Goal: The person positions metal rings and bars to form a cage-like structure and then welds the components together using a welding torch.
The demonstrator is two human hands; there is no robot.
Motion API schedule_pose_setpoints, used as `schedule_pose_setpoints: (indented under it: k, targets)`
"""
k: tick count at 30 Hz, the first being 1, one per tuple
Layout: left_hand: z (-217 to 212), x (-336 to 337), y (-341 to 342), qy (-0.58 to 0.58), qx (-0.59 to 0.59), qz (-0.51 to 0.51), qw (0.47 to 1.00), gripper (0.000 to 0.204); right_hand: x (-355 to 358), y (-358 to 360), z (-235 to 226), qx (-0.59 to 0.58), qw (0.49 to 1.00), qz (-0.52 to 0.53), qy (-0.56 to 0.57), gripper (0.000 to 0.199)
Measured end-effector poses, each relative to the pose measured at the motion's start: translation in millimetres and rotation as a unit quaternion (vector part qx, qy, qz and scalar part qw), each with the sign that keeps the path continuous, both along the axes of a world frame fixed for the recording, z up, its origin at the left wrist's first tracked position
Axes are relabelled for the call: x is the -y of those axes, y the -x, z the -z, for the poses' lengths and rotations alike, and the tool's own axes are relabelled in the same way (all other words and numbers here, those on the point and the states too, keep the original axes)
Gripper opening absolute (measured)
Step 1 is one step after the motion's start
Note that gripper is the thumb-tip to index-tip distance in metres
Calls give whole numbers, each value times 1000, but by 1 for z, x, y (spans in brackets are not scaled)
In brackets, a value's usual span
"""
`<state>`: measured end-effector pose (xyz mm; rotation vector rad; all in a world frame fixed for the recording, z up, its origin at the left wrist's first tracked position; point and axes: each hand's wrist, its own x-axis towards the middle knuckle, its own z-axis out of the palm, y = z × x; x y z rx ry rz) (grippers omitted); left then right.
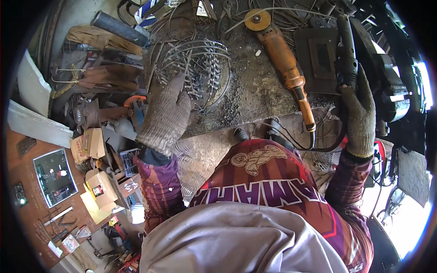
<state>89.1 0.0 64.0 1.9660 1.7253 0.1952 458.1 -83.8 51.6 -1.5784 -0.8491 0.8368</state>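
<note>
My left hand (pixel 166 113), in a grey knitted glove, reaches over the near left side of a round wire piece (pixel 211 75). Its fingers are stretched out, with the thumb apart, and the tips overlap the wires. Thin hoops and rows of short metal bits make up this piece. On the right, my gloved right hand (pixel 361 116) is closed round the lower end of a dark long-handled tool that looks like a welding electrode holder (pixel 347 50). A pale thin curved rod (pixel 291 9) runs left from near its top. Between the hands lies an orange angle grinder (pixel 280 57) with a yellowish disc.
The worn worktable (pixel 255 98) carries grit, loose wires and pliers (pixel 225 16). A dark plate with a rectangular window (pixel 321 59) lies beside the grinder. The grinder's cord (pixel 312 140) hangs over the front edge. Cardboard boxes (pixel 102 186) and clutter fill the left side.
</note>
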Motion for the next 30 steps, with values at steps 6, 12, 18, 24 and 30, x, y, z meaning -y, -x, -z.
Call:
schedule_pose_setpoints:
  k: [6,12,18,24,30]
  targets:
    - [-2,4,-4,77,77,-74,991,49,-3,-6,5,-9,997,-8,78,65]
    - [5,2,0,24,57,-15,998,48,-13,-1,18,-17,993,-8,113,65]
    - [2,4,-3,-10,50,14,999,49,-20,-2,23,-14,990,-16,142,65]
    - [8,3,5,-31,-15,64,997,49,-24,6,22,9,991,-8,136,65]
    - [7,3,5,-54,-38,95,993,50,-27,14,21,4,990,9,140,65]
